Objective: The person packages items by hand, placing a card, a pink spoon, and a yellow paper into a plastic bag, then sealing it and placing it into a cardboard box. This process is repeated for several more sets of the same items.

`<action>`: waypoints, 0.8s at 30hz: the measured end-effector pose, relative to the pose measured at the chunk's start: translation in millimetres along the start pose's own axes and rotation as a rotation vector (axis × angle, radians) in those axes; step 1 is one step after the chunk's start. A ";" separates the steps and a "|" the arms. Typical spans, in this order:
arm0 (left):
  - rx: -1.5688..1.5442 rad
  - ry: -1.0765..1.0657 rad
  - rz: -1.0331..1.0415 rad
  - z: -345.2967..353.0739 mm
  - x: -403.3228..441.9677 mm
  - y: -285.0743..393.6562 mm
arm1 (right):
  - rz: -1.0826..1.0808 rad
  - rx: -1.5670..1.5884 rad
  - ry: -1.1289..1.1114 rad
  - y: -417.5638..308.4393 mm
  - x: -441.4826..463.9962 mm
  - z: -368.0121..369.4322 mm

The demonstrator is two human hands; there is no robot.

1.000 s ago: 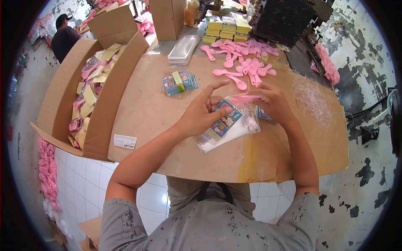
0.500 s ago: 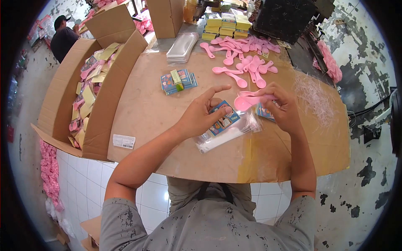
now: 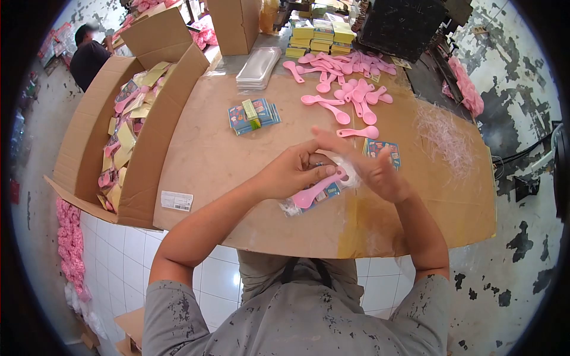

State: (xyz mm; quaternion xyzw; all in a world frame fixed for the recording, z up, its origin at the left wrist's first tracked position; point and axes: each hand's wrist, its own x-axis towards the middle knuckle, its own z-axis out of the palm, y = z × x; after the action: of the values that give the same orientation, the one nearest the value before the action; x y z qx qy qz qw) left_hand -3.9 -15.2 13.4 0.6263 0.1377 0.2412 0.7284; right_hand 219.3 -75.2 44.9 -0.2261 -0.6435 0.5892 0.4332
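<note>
Near the front edge of the cardboard-covered worktop point(image 3: 202, 139), the left hand point(image 3: 292, 171) has its grip clamped on a pink spoon point(image 3: 306, 197), thumb and fingers pinching the handle end; the spoon's bowl points toward the person, over a blue printed card point(image 3: 332, 190) and clear plastic bags point(image 3: 290, 209); whether the card lies inside a bag or on top is hard to tell through the glare. The right hand point(image 3: 381, 173) is just beside it, somewhat blurred, its grip apart, with thumb and fingers spread and nothing visible between them; a small stack of blue cards point(image 3: 390, 152) lies just beyond that hand. A single spoon point(image 3: 369, 132) lies farther out; beyond it spreads a pile of pink spoons point(image 3: 360, 95); a banded bundle of blue cards point(image 3: 238, 120) sits to the left, with a stack of clear plastic sleeves point(image 3: 259, 66) behind it; yellow-edged card stacks point(image 3: 321, 40) stand at the back; a tall cardboard box point(image 3: 144, 163) at the left holds pink spoons and packaged cards.
</note>
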 end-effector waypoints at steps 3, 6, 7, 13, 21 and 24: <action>-0.073 -0.075 -0.038 -6.7 -0.7 4.0 | -0.088 0.023 0.061 -14.4 3.4 -15.9; -0.109 -0.128 -0.053 -6.6 -2.2 9.9 | -0.058 -0.257 0.058 -30.6 2.6 -16.4; -0.122 -0.140 -0.044 -6.4 -2.2 9.4 | -0.050 -0.356 -0.005 -33.9 3.8 -14.0; -0.015 -0.018 0.199 2.9 -1.8 9.4 | -0.197 -0.537 -0.020 -70.1 16.4 5.7; 0.538 0.133 0.382 16.0 -15.8 30.5 | 0.005 -0.671 0.462 -79.6 20.8 32.7; 0.453 0.161 0.367 21.0 -11.5 24.8 | 0.036 -0.628 0.512 -70.6 20.2 37.9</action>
State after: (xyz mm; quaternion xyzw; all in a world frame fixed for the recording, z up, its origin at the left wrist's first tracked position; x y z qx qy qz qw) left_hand -7.5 -36.6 40.3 0.7661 0.1299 0.3808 0.5013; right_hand 193.0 -94.7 120.7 -0.4980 -0.6594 0.2962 0.4791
